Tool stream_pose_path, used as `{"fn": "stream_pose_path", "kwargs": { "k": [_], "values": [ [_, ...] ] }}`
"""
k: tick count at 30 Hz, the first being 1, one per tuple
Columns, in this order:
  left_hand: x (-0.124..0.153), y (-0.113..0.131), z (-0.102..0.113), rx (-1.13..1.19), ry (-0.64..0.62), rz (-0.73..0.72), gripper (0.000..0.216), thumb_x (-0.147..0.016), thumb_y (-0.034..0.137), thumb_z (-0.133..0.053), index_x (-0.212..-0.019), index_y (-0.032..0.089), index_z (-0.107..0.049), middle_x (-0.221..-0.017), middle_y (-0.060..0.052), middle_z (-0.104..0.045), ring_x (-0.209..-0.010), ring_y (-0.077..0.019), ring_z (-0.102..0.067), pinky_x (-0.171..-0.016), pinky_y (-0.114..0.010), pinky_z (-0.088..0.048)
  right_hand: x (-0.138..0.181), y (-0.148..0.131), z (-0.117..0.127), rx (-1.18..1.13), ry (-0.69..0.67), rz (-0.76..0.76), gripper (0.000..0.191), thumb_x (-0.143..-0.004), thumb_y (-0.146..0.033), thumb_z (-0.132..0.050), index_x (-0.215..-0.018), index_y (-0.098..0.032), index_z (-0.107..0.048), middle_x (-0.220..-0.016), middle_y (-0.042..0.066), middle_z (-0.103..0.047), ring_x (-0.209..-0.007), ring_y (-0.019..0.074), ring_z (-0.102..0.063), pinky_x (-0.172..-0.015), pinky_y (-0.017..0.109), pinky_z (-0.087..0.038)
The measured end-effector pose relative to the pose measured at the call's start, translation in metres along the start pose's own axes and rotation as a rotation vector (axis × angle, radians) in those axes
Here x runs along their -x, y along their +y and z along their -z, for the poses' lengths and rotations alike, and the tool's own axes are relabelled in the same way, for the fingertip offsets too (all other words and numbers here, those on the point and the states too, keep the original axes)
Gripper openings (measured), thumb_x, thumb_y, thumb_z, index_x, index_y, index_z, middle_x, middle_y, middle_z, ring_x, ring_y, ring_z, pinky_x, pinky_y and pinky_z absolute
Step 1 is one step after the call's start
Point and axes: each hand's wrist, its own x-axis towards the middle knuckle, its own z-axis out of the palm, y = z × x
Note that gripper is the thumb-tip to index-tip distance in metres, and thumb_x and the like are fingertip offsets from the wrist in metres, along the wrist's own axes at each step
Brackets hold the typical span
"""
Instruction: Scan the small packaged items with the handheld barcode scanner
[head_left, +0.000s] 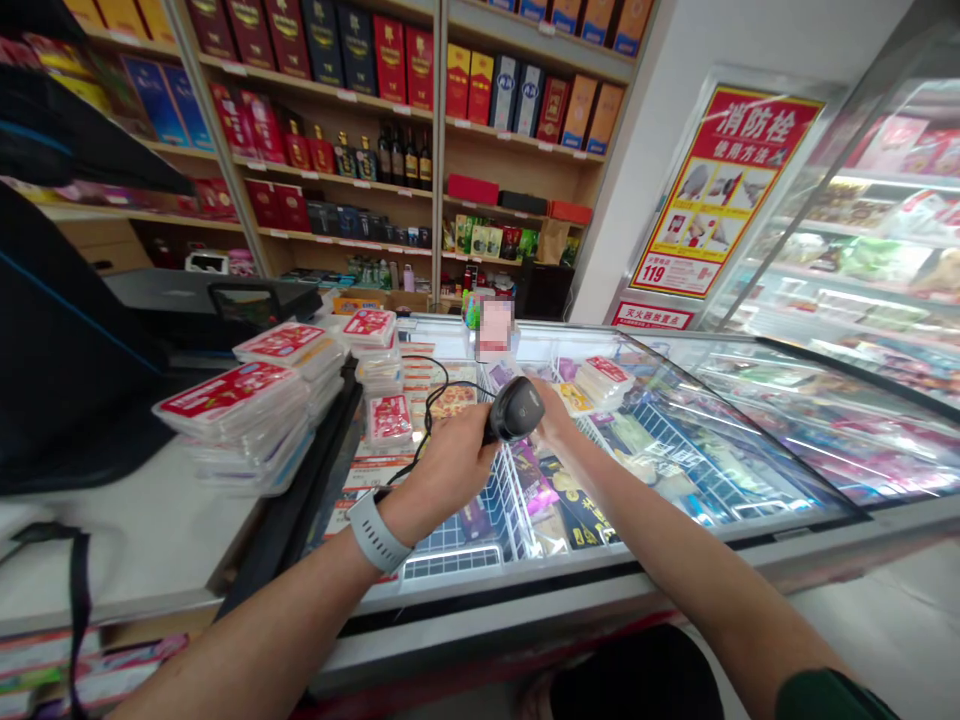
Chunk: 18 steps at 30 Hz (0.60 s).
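My left hand (454,455) is wrapped round a black handheld barcode scanner (516,408), whose rounded head faces me. A black cable (429,410) loops from the scanner over the glass-topped freezer (615,565). Just beyond the scanner, on its right, is my right hand (551,412); its fingers are hidden, so I cannot tell whether it holds anything. A purple-and-white packet (501,376) shows close behind the scanner. Stacked clear plastic boxes with red labels (604,378) lie to the right of my right hand, beside a yellow packet (574,397).
More red-labelled boxes (232,400) are stacked on the white counter (142,545) at left, beside a dark monitor (60,350). A single box (388,420) lies on the freezer. Shelves of boxed bottles (322,110) stand behind; a glass-fronted cabinet (885,230) is at right.
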Motion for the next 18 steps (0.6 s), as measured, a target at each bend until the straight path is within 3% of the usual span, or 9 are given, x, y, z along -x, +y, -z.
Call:
{"fn": "stream_pose_path", "kwargs": {
  "k": [6,13,18],
  "values": [
    [-0.003,-0.005,-0.001,-0.050,-0.003,0.028,0.031,-0.083,0.019,-0.053,-0.114,0.017,-0.052,-0.108,-0.011,-0.065,-0.103,-0.0286,-0.062,-0.086,-0.040,-0.047,0.005,-0.012,0.040,-0.316,0.130,-0.316,0.044,-0.080,-0.059,-0.050,-0.092,-0.019,-0.059,-0.072,0.004,-0.071,-0.060,0.0181,-0.067,-0.055,0.028,-0.052],
    [-0.005,-0.008,-0.001,-0.076,-0.003,0.046,0.035,-0.083,0.020,-0.053,-0.117,0.018,-0.051,-0.104,-0.011,-0.067,-0.101,-0.0281,-0.064,-0.085,-0.038,-0.048,0.007,-0.019,0.043,-0.314,0.117,-0.300,0.050,-0.081,-0.065,-0.045,-0.096,-0.020,-0.058,-0.076,0.005,-0.071,-0.064,0.0195,-0.068,-0.056,0.027,-0.050],
    [-0.006,-0.008,-0.002,-0.095,-0.048,0.071,0.033,-0.083,0.023,-0.052,-0.115,0.017,-0.051,-0.102,-0.011,-0.067,-0.097,-0.0301,-0.064,-0.081,-0.039,-0.048,0.010,-0.019,0.038,-0.409,0.096,-0.285,0.041,-0.085,-0.056,-0.045,-0.099,-0.019,-0.058,-0.081,0.005,-0.072,-0.066,0.0186,-0.068,-0.060,0.029,-0.052]
  ]
}}
